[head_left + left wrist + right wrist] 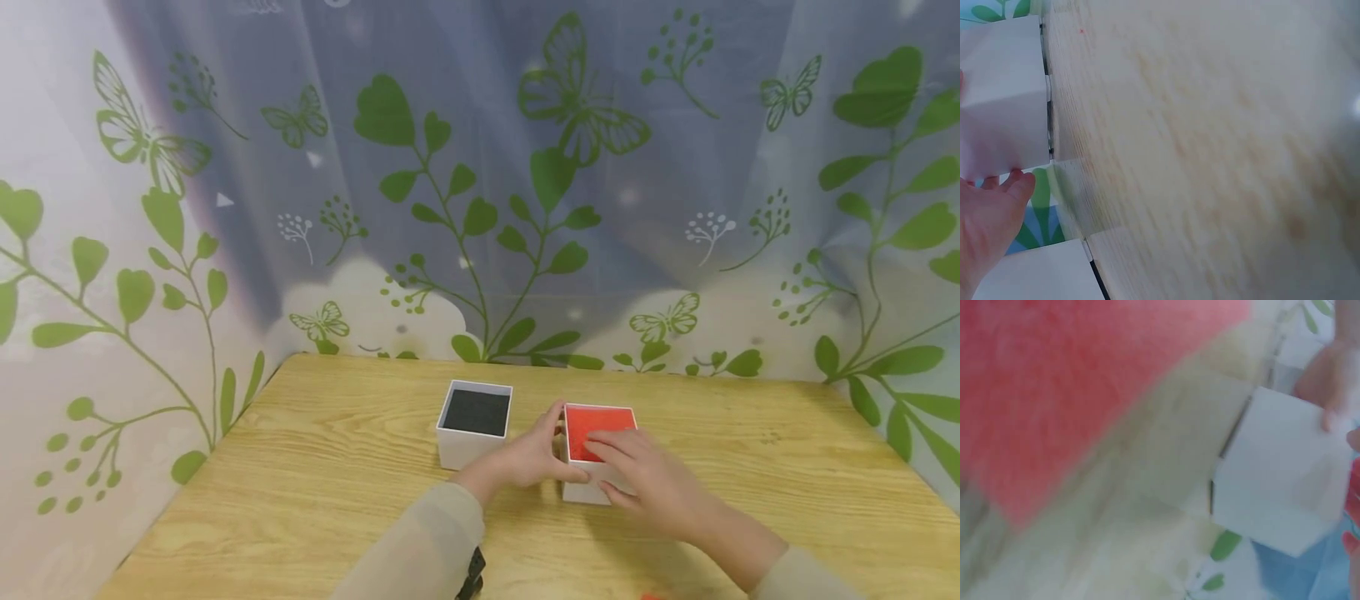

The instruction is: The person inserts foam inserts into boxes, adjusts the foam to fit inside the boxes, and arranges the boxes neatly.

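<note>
A white square box (582, 492) stands right of the middle of the table, with a red sheet or lining (588, 421) filling its top. My left hand (528, 458) holds this box at its left side, thumb along the front and fingers toward the back left corner. Over the top reaches my right hand (656, 483), its fingers extended onto the red surface and its thumb by the front wall. In the right wrist view the white box (1282, 472) is blurred, with fingertips at the right edge. What lies under the red surface is hidden.
Left of it stands a second white box (459, 450) with a black, soft-looking filling (476, 412). A large red piece (1085, 387) lies close to the right wrist camera. The wooden table (315, 500) ends at a patterned curtain (495, 167).
</note>
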Action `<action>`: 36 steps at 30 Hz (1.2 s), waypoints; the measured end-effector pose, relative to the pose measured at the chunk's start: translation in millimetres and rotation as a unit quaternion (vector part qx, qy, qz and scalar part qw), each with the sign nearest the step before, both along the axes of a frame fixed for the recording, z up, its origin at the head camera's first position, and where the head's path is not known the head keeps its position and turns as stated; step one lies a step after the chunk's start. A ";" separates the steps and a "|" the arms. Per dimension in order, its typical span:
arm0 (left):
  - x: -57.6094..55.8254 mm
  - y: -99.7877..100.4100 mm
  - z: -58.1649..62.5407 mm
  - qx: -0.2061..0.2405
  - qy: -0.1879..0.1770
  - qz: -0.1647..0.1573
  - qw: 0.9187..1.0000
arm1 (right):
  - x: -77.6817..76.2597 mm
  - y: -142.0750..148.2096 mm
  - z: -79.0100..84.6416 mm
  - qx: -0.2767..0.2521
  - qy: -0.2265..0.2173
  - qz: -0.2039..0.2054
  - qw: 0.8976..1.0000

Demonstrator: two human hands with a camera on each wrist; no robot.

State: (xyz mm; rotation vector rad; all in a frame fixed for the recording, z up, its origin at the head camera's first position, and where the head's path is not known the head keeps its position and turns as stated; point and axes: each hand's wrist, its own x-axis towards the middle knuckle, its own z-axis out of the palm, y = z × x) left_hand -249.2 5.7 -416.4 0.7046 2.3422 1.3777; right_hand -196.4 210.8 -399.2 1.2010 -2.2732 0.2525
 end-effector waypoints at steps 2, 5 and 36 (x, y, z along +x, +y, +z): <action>0.4 1.0 -0.5 -0.001 -0.003 0.005 1.000 | 1.9 7.2 5.3 -0.011 0.018 -0.027 0.999; 0.9 1.1 -0.5 -0.004 -0.009 0.017 1.000 | 4.4 16.5 10.5 -0.013 0.039 -0.049 0.998; 0.8 -0.6 -0.3 0.009 -0.008 -0.008 1.000 | 0.8 -27.3 18.8 0.035 -0.108 -0.054 0.992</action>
